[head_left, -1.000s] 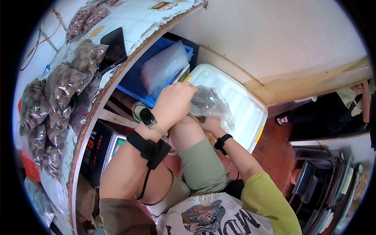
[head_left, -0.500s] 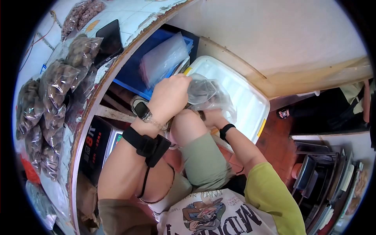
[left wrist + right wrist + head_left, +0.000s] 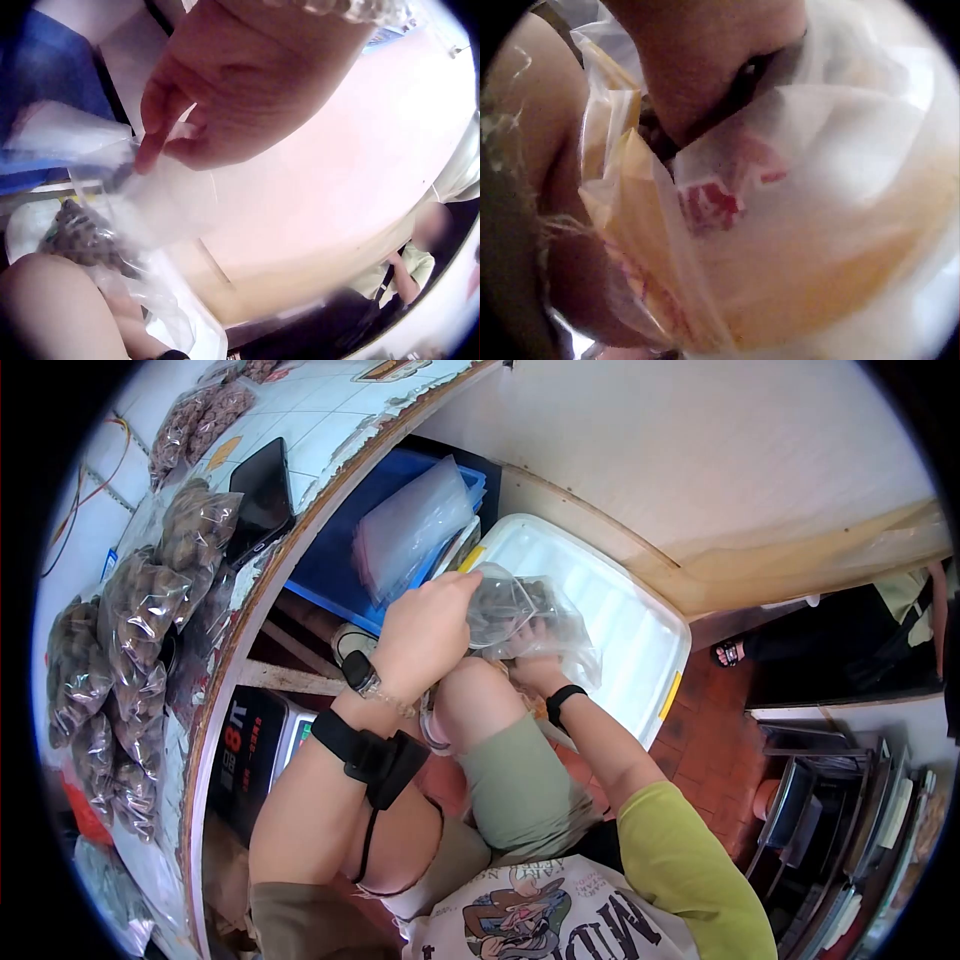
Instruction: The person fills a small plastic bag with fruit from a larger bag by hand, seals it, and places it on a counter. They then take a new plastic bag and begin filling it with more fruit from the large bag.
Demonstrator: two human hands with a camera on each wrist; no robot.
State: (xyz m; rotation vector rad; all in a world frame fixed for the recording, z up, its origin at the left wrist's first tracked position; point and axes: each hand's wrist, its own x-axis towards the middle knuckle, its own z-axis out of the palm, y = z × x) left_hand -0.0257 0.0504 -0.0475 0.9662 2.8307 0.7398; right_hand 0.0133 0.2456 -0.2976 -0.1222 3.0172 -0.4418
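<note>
In the head view my left hand (image 3: 425, 635) pinches the upper edge of a clear plastic bag (image 3: 565, 625). The left wrist view shows thumb and fingertip on the thin film, and dark brown pieces (image 3: 86, 236) low in the plastic below that hand. My right hand (image 3: 537, 665) is at the bag's lower side, its fingers partly showing through the film. In the right wrist view a whitish and yellow plastic sack (image 3: 802, 232) with red print surrounds the right hand (image 3: 705, 67), which dips past its rim towards dark contents; I cannot tell whether those fingers grip anything.
A white lidded bin (image 3: 630, 650) stands just beyond the hands. A blue crate (image 3: 330, 575) with a stack of clear bags (image 3: 415, 525) is under the counter, above a scale (image 3: 295, 745). Filled bags (image 3: 140, 610) and a phone (image 3: 262, 495) lie on the counter. Another person (image 3: 409, 274) is at the right.
My right hand's fingers now show through the clear bag, where half a second ago they were mostly hidden lower down. The left hand keeps its pinch on the bag. The head view has shifted slightly.
</note>
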